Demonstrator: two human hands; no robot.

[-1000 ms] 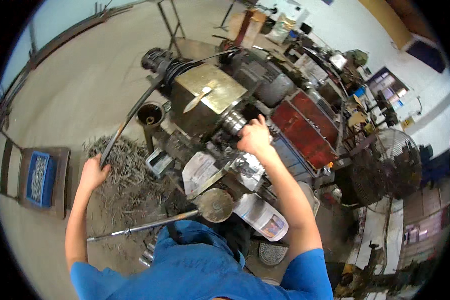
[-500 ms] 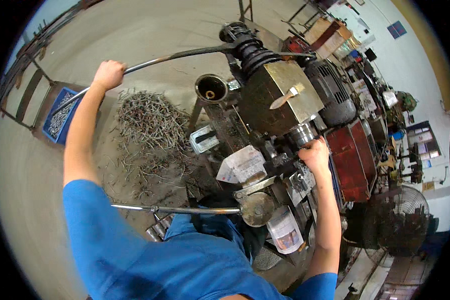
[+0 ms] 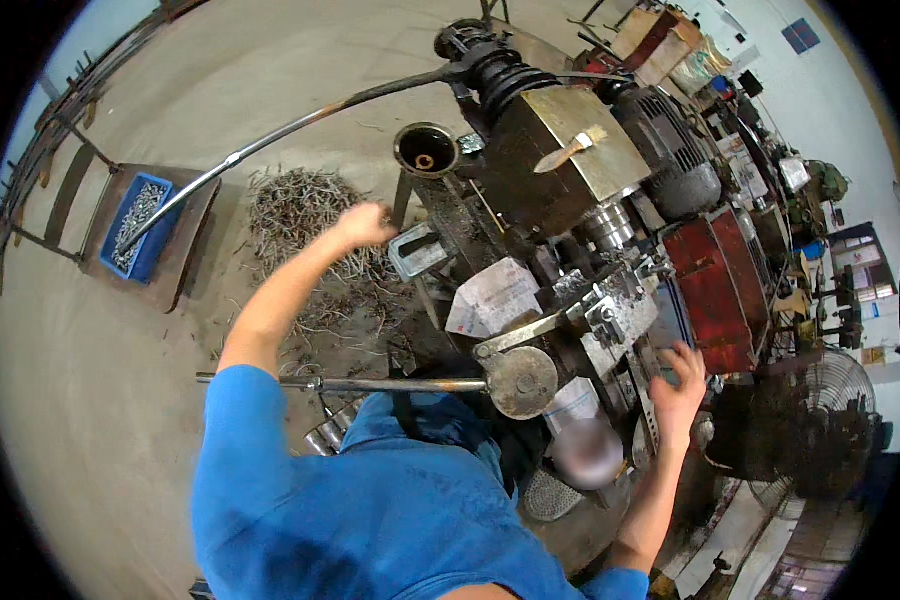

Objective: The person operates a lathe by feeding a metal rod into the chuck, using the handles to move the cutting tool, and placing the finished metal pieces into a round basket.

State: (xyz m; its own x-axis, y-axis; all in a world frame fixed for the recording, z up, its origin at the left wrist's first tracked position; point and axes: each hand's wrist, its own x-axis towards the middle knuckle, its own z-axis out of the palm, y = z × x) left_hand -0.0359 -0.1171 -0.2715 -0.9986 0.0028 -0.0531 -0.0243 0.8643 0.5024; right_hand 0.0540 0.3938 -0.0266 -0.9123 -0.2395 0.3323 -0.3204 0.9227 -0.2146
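My left hand [image 3: 368, 226] hangs over the pile of thin metal rods [image 3: 305, 215], close to a small pale container [image 3: 418, 252] on the machine's side. Its fingers point away from me and are mostly hidden. The long steel lever [image 3: 300, 122] above it is free of my grip. My right hand [image 3: 680, 388] is open with fingers spread, holding nothing, beside a red metal cabinet [image 3: 715, 290]. To its left are the machine's greasy slide and clamp block [image 3: 612, 312]. The round metal chuck [image 3: 608, 226] shows bare below the machine's boxy head [image 3: 570, 165].
A brush [image 3: 570, 148] with a wooden handle lies on the machine head. A blue bin [image 3: 136, 228] of small metal pieces sits on a low cart at left. A second lever [image 3: 400, 385] crosses before my body. A large fan [image 3: 830, 400] stands at right.
My left hand has let go of the long lever and moved right and down to near the pale container. The right hand has left the chuck, moving down and right, and opened.
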